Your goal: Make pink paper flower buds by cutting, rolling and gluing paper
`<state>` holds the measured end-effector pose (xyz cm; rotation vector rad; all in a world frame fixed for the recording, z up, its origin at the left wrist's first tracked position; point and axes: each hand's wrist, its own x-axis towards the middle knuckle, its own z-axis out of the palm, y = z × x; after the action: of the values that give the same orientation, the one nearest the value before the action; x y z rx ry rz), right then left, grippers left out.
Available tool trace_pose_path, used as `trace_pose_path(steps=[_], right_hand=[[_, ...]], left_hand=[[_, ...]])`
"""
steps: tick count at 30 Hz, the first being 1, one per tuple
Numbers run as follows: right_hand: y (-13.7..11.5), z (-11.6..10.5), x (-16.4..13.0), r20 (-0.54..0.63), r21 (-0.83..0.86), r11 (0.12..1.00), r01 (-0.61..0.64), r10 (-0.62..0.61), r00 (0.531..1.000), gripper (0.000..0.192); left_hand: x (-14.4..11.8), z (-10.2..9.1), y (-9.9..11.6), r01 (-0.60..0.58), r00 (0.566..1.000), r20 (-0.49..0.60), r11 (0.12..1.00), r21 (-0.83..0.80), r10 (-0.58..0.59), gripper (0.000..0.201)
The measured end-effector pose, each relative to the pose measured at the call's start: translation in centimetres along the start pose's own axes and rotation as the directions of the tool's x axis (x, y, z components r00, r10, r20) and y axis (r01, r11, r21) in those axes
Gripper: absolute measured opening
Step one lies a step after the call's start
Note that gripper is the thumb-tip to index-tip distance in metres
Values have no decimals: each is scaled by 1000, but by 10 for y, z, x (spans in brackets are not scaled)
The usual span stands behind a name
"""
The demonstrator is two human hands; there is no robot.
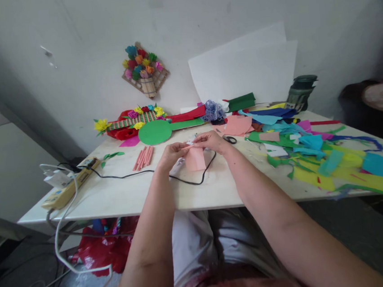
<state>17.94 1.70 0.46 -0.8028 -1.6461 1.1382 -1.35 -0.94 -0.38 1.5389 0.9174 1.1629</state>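
Note:
My left hand (170, 155) and my right hand (211, 141) meet above the middle of the white table (122, 197). Together they pinch the top edge of a small pink paper piece (195, 159), which hangs down between them. A black cable (181, 179) loops on the table just under the paper. Several rolled pink paper sticks (143, 157) lie to the left of my left hand.
A power strip (67, 186) with white cords sits at the table's left edge. A green paper disc (155, 132), paper flower crafts (131, 120), scissors (230, 139) and a heap of coloured paper scraps (324, 157) fill the back and right. White sheets (245, 73) lean on the wall.

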Motion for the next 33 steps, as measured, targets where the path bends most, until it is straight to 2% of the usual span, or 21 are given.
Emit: trace_pose_path(steps=[13,26,30,33], right_hand=[[-2,0,0,-5,25,999,-20,20,1000,29],[-5,2,-2,43,116,990,-82,78,996,31],[-1,6,-1,21,6,999,-46,46,999,38],[0,12,-1,4,-120,989,-86,87,996,40]], left_hand=[[-2,-2,2,50,999,-20,999,-17,-50,48],[0,-2,-1,20,999,-31,999,-26,-21,44],[1,0,-2,16,1000,-10,1000,-21,-17,44],[0,3,-1,22,1000,-4,1000,10,-22,44]])
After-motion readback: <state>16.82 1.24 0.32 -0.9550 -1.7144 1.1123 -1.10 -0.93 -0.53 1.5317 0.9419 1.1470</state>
